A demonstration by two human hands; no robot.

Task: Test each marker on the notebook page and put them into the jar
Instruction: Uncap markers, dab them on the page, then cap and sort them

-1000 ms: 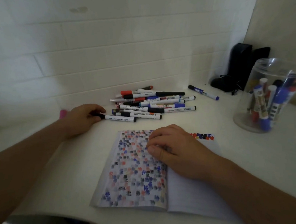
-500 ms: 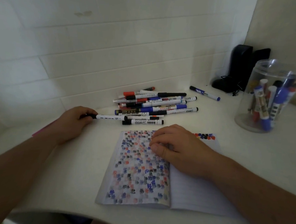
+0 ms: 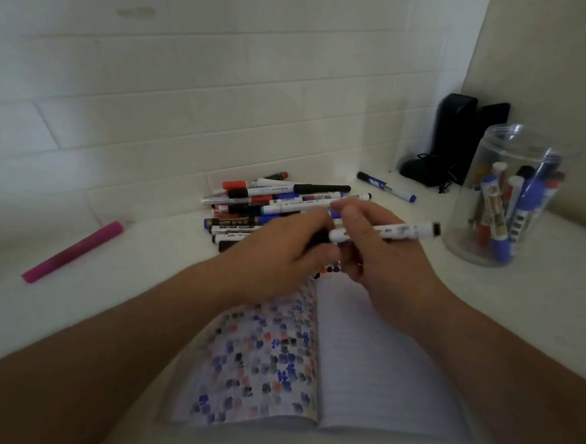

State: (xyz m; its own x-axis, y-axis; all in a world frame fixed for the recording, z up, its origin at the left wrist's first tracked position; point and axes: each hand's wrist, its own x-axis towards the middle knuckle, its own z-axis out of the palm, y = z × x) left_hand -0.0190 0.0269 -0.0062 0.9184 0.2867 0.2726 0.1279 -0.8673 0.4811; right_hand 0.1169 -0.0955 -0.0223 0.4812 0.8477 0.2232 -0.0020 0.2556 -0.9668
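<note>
Both hands are raised together over the far edge of the notebook (image 3: pixel 316 371), which lies open on the white table (image 3: pixel 108 296). The right hand (image 3: pixel 382 251) grips a white marker (image 3: pixel 387 231) in curled fingers with the thumb laid over its barrel; the marker lies roughly level, its dark end pointing right toward the jar (image 3: pixel 506 197) but well short of it. The left hand (image 3: pixel 282 259) has its fingers curled round the marker's left end, where a black part (image 3: pixel 319 239) shows between the fingers; whether that part is the cap, and whether it is on or off, cannot be told. The marker is held clear of the page. The notebook's left page (image 3: pixel 262 360) is covered with rows of small blue, red and black test marks; the right page (image 3: pixel 379 364) is lined, with a few coloured marks at its top edge just under the hands. Behind the hands a pile of markers (image 3: pixel 268 206) lies on the table against the tiled wall (image 3: pixel 189 95), partly hidden by the left hand. One blue-and-white marker (image 3: pixel 386 186) lies apart, to the right of the pile, near the corner. A pink marker (image 3: pixel 73 251) lies alone well to the left. The clear jar stands upright at the right with several markers standing inside it. Two black upright objects (image 3: pixel 458 139) with a dark cord stand in the corner behind the jar.
</note>
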